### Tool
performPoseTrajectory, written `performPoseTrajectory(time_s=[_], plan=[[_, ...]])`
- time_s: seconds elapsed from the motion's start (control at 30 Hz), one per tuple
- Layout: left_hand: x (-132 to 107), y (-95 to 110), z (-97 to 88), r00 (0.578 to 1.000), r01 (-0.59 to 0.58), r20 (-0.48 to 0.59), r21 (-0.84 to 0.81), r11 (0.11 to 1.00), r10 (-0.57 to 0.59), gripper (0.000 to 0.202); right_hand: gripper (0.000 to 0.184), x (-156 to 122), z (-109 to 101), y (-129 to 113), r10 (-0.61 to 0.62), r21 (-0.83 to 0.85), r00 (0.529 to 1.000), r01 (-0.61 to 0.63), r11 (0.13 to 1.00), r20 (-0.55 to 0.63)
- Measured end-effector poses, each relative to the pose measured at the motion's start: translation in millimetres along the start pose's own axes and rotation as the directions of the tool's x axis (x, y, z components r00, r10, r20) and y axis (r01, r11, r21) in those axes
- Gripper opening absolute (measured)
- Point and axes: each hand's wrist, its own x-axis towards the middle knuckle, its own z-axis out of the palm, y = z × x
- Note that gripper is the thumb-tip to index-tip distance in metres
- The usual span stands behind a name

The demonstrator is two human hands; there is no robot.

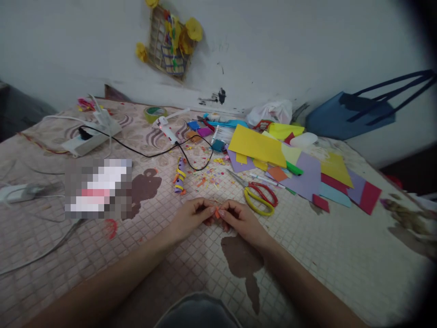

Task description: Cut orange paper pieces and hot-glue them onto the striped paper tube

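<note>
Two hands (191, 216) (243, 219) and one orange scrap (217, 212) showed; from them, one glue gun (168, 133) lay at eleven o'clock, one scissors pair (247, 187) at two.

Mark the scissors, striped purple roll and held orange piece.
Scissors (248, 186), head view: where blades meet handles.
Purple roll (179, 176), head view: middle of its side.
Orange piece (217, 212), head view: its exposed part.

I watch through one head-worn camera, facing forward and down across the surface (307, 259), left hand (191, 217) and right hand (244, 221) close below, wall (259, 50) beyond.
</note>
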Motion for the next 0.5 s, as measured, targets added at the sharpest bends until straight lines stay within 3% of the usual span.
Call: performPoseTrajectory(time_s=[0.13,0.27,0.5], plan=[[-1.1,4.3,1.5,1.000,-0.017,0.002,0.080,0.997,0.017,0.023,0.026,-0.9,-1.1,-1.6,0.026,0.008,0.999,-0.027,1.000,0.023],[-0.6,1.8,3.0,0.998,-0.022,-0.051,0.095,0.995,0.027,0.023,0.023,-0.7,-0.2,0.3,0.020,-0.025,0.999,-0.020,0.999,-0.034],[3.9,0.6,8.3,0.993,-0.030,-0.108,0.128,0.991,0.044,0.025,0.010,-1.2,7.1,7.1,-0.129,-0.243,0.978,0.087,0.966,-0.165]])
